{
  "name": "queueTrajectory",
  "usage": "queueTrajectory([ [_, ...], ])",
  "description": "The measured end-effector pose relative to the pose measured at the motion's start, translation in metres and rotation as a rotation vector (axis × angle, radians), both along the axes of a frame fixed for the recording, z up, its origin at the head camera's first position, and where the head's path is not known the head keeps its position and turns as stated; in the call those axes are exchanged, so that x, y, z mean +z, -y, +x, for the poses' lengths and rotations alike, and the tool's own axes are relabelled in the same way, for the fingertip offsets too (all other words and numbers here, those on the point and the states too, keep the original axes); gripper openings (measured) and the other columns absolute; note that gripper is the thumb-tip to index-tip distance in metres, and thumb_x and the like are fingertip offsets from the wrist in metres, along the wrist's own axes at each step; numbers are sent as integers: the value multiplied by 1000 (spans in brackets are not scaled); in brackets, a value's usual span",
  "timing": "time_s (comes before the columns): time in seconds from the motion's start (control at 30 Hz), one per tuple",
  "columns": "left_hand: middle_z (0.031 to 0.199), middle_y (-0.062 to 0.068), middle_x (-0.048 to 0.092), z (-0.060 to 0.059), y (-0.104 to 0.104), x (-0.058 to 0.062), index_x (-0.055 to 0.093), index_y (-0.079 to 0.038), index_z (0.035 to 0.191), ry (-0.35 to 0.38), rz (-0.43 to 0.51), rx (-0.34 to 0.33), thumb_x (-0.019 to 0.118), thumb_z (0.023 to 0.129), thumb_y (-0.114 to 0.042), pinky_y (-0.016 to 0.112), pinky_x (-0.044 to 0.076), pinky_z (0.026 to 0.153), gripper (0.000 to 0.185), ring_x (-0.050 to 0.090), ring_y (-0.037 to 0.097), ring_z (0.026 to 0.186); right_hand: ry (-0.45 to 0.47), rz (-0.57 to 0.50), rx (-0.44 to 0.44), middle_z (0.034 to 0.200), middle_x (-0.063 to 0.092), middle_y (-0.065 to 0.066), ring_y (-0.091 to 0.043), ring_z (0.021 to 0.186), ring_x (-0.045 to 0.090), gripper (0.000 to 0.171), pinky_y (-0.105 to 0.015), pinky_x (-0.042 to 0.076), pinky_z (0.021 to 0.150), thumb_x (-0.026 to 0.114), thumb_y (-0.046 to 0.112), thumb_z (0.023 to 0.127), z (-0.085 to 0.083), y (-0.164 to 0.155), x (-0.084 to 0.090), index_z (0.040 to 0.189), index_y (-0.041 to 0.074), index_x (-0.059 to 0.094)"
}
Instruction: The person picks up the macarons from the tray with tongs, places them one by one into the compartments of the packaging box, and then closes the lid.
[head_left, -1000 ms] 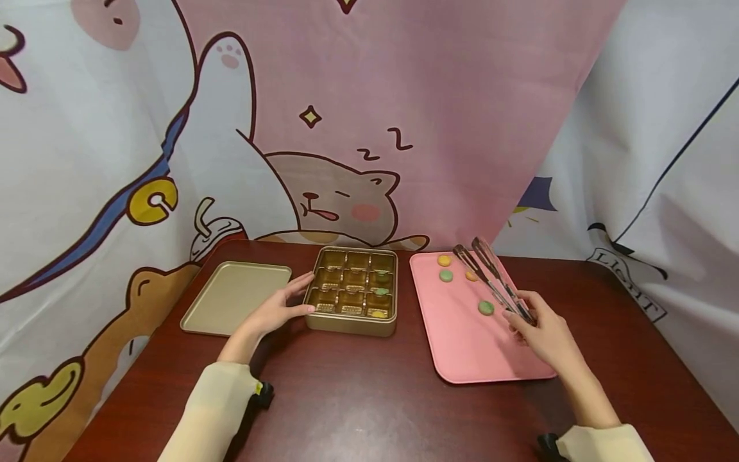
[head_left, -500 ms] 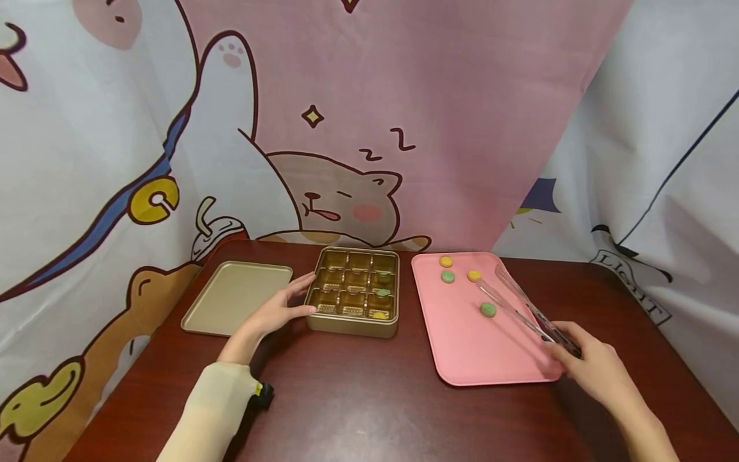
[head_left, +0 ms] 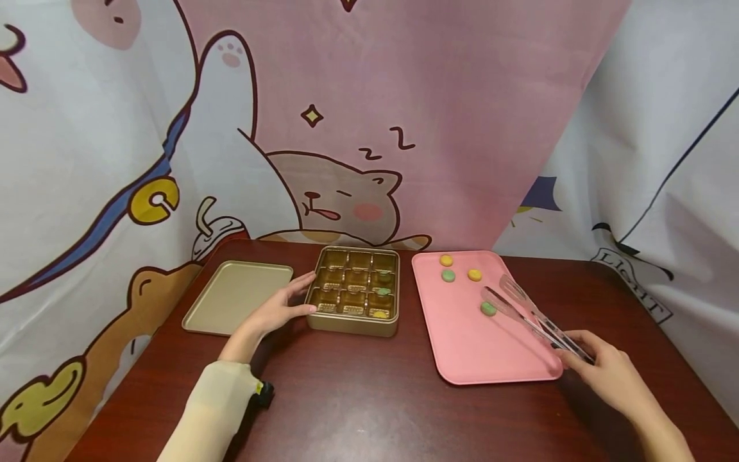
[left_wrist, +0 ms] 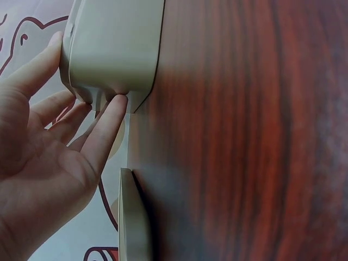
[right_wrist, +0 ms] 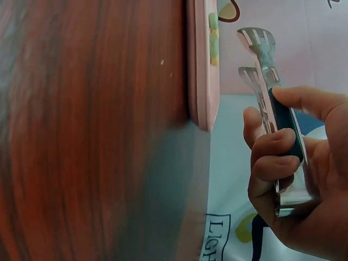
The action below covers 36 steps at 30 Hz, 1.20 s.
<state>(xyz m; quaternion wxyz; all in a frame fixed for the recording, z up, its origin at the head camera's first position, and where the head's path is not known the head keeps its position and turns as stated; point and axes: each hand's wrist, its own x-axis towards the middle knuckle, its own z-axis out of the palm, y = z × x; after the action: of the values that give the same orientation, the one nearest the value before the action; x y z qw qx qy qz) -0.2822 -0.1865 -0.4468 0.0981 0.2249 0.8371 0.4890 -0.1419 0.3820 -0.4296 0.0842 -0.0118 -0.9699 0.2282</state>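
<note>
Tongs [right_wrist: 283, 117], one pair, sit in the right hand [head_left: 603, 372], fingers and thumb wrapped round the handle; their two heads stand apart over the right part of a pink tray [head_left: 479, 353]. They are shiny metal, with slotted heads and a dark grip. Four small round sweets lie on the tray: two yellow and one green [head_left: 448, 275] near its far left corner, and one green [head_left: 488, 308] just beside the tongs' nearer head. The left hand [head_left: 280, 314] rests spread fingers against the left side of one gold tin [head_left: 352, 325] with nine compartments, near the table's far edge. Its right column holds three sweets: one yellow nearest, then seemingly two green, the farthest dim. One gold lid [head_left: 237, 298] lies near the table's left edge. A second ago the right hand was farther over the tray; it has since drawn back past the near right corner.
</note>
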Motion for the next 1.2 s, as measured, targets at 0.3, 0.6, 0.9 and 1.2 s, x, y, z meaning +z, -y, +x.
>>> queueTrajectory([
  [0.3, 166, 21, 17, 0, 0, 0, 27, 1, 156, -1, 7, 2, 66, 95, -9, 64, 21, 118, 73, 31, 48, 145, 117, -69, 17, 72, 65, -1, -1, 56, 51, 45, -23, 41, 53, 71, 28, 91, 4, -3, -2, 127, 3, 60],
  [0.6, 167, 16, 16, 0, 1, -1, 26, -2, 157, 30, 11, 5, 67, 95, -12, 62, 20, 119, 75, 29, 46, 147, 173, -3, 15, 65, 63, 3, 0, 55, 52, 47, -22, 40, 54, 67, 35, 95, 7, -10, 0, 130, 3, 65],
  [0.9, 167, 18, 17, 1, 1, 0, 27, -1, 157, 8, 11, 5, 66, 95, -11, 63, 21, 118, 74, 30, 47, 146, 170, -8, 27, 62, 57, 3, -3, 49, 50, 36, -22, 44, 49, 64, 28, 98, 9, -8, -3, 124, 3, 68],
  [1.2, 167, 15, 17, 0, 0, -1, 27, -3, 157, 24, 9, 11, 67, 95, -14, 62, 20, 119, 75, 30, 46, 147, 129, 27, 33, 59, 55, 5, -3, 48, 48, 32, -22, 42, 50, 63, 24, 98, 11, -7, -5, 121, 2, 70],
])
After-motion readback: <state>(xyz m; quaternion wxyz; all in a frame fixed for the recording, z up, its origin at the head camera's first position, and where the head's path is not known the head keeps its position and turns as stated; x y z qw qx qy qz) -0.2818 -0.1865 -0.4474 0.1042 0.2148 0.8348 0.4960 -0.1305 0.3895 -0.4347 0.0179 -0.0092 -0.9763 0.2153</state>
